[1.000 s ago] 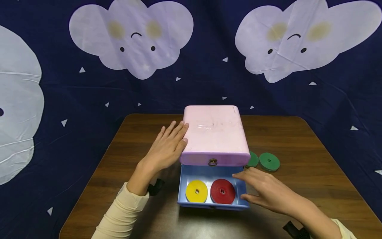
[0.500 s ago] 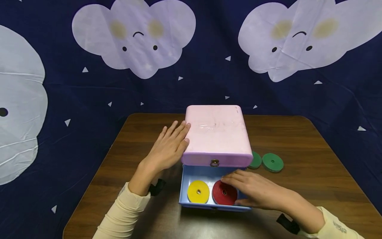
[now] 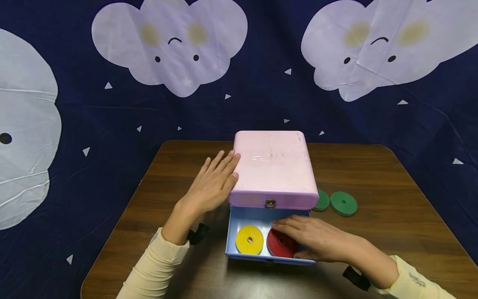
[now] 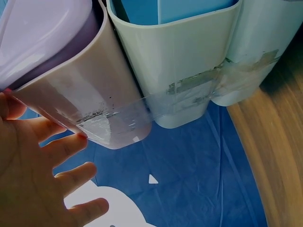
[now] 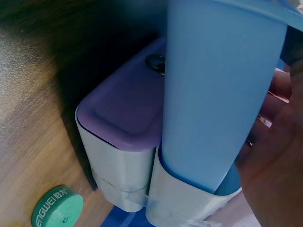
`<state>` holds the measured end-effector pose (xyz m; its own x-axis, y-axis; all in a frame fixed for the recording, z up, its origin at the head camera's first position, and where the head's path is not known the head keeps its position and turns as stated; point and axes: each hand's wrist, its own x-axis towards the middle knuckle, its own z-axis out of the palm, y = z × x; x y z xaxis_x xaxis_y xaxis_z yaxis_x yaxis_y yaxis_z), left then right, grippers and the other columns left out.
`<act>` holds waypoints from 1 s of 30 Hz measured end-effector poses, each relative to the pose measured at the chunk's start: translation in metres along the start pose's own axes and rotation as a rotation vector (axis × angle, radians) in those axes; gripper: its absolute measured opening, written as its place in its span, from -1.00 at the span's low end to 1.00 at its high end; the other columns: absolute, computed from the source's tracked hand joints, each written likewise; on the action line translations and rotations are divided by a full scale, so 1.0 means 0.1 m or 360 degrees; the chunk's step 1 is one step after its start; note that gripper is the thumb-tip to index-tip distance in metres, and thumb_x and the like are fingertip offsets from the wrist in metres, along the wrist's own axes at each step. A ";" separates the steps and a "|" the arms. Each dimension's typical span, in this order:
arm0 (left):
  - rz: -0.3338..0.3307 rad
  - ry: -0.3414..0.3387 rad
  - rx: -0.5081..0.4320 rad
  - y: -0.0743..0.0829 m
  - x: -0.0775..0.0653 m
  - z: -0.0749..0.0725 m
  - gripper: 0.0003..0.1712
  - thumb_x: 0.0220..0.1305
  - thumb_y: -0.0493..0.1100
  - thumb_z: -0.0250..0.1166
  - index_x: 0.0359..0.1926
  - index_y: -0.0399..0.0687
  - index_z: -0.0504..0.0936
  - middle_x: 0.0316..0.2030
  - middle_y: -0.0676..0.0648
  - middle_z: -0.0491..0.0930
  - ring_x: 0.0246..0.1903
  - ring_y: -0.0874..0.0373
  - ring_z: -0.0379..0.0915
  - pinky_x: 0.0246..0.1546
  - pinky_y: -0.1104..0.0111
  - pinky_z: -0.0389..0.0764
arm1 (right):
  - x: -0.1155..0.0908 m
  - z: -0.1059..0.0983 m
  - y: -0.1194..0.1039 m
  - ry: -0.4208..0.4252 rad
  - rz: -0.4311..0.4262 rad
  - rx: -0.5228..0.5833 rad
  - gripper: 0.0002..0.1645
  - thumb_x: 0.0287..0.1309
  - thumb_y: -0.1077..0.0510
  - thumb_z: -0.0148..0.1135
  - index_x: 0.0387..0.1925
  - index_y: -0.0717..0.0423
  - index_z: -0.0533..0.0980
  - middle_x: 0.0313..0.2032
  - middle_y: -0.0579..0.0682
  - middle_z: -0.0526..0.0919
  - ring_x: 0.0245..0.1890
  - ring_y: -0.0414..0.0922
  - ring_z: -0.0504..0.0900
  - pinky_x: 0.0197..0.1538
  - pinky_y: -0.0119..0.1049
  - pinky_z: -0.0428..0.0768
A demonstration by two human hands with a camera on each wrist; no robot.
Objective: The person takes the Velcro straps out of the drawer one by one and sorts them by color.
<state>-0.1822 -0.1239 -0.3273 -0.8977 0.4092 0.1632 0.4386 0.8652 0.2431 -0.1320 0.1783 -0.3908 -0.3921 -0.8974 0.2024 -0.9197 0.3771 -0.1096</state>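
A small drawer cabinet with a pale pink top stands on the table, its blue drawer pulled out towards me. Inside lie a yellow roll of tape and, to its right, a red roll of tape. My right hand reaches in from the right and grips the red roll, fingers over its far side and thumb at its near right edge. Against the cabinet's upper left side rests my left hand, fingers spread and straight. In the right wrist view the drawer's side wall hides the rolls.
Two green rolls of tape lie on the wooden table right of the cabinet, one partly hidden behind it. Below the blue drawer, a purple drawer with a ring pull is closed. A dark blue cloth with clouds hangs behind.
My right hand has moved left from the drawer's right edge onto the red roll. My left hand stays against the cabinet. The whole head view has shifted slightly.
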 end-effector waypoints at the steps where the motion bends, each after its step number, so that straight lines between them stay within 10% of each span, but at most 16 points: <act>1: 0.0001 0.0000 0.0003 0.00 0.00 0.00 -0.39 0.49 0.14 -0.38 0.48 0.22 -0.11 0.49 0.09 -0.11 0.51 0.10 -0.34 0.47 0.01 -0.24 | 0.00 0.01 0.00 -0.0011 0.0000 -0.0012 -0.04 -0.17 -0.11 0.49 0.28 0.08 0.32 0.18 -0.08 0.50 0.11 -0.17 0.51 0.04 -0.18 0.60; 30: -0.0013 -0.0024 0.0014 0.02 0.01 -0.01 -0.40 0.49 0.14 -0.38 0.48 0.23 -0.12 0.50 0.10 -0.13 0.51 0.08 -0.32 0.48 0.01 -0.24 | 0.01 0.07 0.02 -0.0075 -0.0072 0.0089 -0.15 -0.04 -0.05 0.42 0.27 0.11 0.32 0.20 -0.04 0.49 0.16 -0.16 0.48 0.12 -0.20 0.57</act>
<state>-0.1821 -0.1216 -0.3256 -0.9019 0.4064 0.1466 0.4308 0.8710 0.2363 -0.1344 0.1762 -0.3975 -0.3472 -0.9236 0.1624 -0.9333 0.3234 -0.1560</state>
